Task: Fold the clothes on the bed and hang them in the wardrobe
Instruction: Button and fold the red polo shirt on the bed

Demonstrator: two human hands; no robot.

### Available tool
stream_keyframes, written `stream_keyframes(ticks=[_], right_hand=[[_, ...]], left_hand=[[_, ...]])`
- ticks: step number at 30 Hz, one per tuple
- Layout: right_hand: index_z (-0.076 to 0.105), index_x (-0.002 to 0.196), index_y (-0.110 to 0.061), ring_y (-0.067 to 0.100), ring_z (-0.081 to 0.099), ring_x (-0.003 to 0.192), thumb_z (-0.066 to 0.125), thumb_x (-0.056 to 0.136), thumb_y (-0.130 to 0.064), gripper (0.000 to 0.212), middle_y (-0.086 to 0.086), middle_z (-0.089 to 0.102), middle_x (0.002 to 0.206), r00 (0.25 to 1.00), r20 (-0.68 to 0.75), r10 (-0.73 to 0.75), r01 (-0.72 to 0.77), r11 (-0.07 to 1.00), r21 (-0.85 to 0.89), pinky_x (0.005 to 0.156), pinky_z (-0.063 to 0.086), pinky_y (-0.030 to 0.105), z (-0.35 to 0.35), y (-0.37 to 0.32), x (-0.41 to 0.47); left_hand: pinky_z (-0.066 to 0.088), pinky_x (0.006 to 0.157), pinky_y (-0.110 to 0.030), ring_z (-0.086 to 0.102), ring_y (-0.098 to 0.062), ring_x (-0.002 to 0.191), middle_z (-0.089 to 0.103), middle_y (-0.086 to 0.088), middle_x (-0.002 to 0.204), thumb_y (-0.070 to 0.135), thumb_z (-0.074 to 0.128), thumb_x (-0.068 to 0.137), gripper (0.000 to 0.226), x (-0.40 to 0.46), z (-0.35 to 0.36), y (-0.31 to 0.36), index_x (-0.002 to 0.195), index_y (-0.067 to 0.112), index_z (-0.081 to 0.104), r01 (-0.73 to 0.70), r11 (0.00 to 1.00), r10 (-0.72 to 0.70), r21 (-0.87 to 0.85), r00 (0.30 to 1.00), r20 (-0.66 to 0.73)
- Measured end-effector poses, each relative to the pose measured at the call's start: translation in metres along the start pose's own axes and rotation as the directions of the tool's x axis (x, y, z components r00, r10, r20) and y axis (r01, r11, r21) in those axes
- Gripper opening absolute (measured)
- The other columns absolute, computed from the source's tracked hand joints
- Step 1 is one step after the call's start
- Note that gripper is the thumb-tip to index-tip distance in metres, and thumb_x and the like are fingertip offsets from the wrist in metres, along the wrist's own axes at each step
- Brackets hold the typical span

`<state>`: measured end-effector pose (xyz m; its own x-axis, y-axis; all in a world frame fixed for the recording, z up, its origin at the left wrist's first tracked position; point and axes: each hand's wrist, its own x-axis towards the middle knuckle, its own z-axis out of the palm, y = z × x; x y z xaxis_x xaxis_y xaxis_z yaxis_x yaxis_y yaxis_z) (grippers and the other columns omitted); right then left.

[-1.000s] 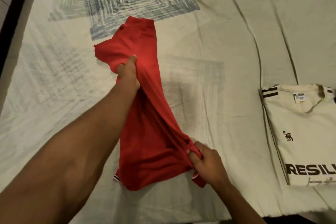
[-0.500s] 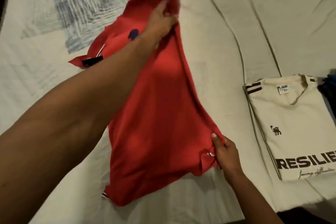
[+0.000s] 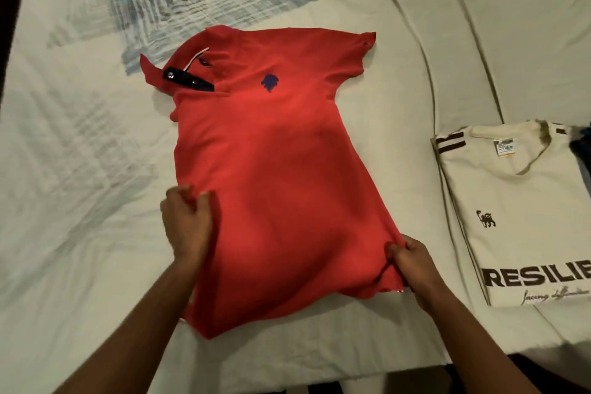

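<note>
A red polo shirt (image 3: 281, 169) with a dark placket and a small navy chest logo lies spread front-up on the bed, collar toward the far left. My left hand (image 3: 187, 224) sits at the shirt's left side seam with fingers curled into the fabric. At the lower right hem corner my right hand (image 3: 412, 261) pinches the cloth. Its one visible sleeve points to the far right.
A cream T-shirt (image 3: 518, 217) with dark lettering lies folded on the right of the bed. The pale bedsheet (image 3: 80, 201) has a blue-grey square print at the top. A dark garment edge (image 3: 583, 153) shows at the far right. The bed's near edge runs along the bottom.
The red shirt went from a narrow bundle to lying spread flat. My left hand swung it up and out, then came back down to the left seam. My right hand kept the hem corner.
</note>
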<state>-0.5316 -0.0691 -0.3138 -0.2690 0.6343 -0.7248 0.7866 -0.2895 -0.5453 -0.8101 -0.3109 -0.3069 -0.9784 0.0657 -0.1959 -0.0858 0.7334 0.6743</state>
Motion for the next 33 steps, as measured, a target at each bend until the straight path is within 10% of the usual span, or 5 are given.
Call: stream_keyframes(ticks=[3,9,16,25,33], right_hand=[[0.067,0.079,-0.018,0.019,0.048,0.052,0.048,0.067,-0.024,0.023,-0.008,0.056,0.051,0.998,0.069,0.002,0.003,0.998,-0.070,0.056,0.036,0.028,-0.008,-0.004,0.002],[0.063,0.080,-0.021,0.021,0.058,0.062,0.050,0.088,-0.009,0.019,-0.001,0.063,0.066,0.982,0.178,-0.054,0.118,0.922,-0.368,0.061,0.042,0.028,-0.008,-0.018,0.003],[0.061,0.094,-0.028,0.020,0.067,0.089,0.049,0.088,-0.040,0.019,0.000,0.067,0.103,0.943,0.311,0.117,0.209,0.516,-0.830,0.087,0.054,0.035,-0.005,-0.045,0.007],[0.044,0.127,-0.012,0.037,0.050,0.115,0.050,0.092,-0.047,0.050,0.014,0.051,0.128,0.880,0.024,-0.475,0.263,0.442,-0.858,0.088,0.045,0.047,0.065,-0.114,-0.002],[0.050,0.130,-0.009,0.038,0.053,0.113,0.057,0.093,-0.035,0.046,0.015,0.054,0.128,0.672,0.319,-0.668,0.644,0.314,-0.698,0.090,0.048,0.046,0.156,-0.172,0.000]], left_hand=[[0.046,0.092,-0.050,0.058,-0.040,0.106,0.061,-0.016,0.106,0.054,0.059,0.088,0.051,-0.040,-0.015,-0.043,0.116,0.012,0.054,0.198,0.970,-0.205,0.139,0.978,0.042],[0.048,0.088,-0.045,0.061,-0.044,0.109,0.066,-0.023,0.119,0.031,0.061,0.096,0.044,-0.082,-0.015,-0.046,0.133,0.011,0.050,0.048,0.958,-0.147,0.282,0.929,0.340],[0.052,0.089,-0.035,0.064,-0.031,0.111,0.064,-0.011,0.126,0.047,0.059,0.092,0.047,-0.081,-0.039,-0.049,0.132,0.023,0.055,-0.092,0.820,-0.327,0.566,0.736,0.593],[0.055,0.086,-0.042,0.067,-0.026,0.089,0.070,-0.006,0.101,0.074,0.053,0.079,0.058,0.023,-0.027,-0.008,0.105,0.023,0.058,0.295,0.943,-0.251,-0.154,0.934,0.254],[0.053,0.062,-0.037,0.063,-0.033,0.079,0.067,-0.023,0.104,0.057,0.045,0.087,0.054,0.175,-0.004,0.041,0.101,0.010,0.067,0.392,0.806,-0.362,-0.444,0.919,0.155]])
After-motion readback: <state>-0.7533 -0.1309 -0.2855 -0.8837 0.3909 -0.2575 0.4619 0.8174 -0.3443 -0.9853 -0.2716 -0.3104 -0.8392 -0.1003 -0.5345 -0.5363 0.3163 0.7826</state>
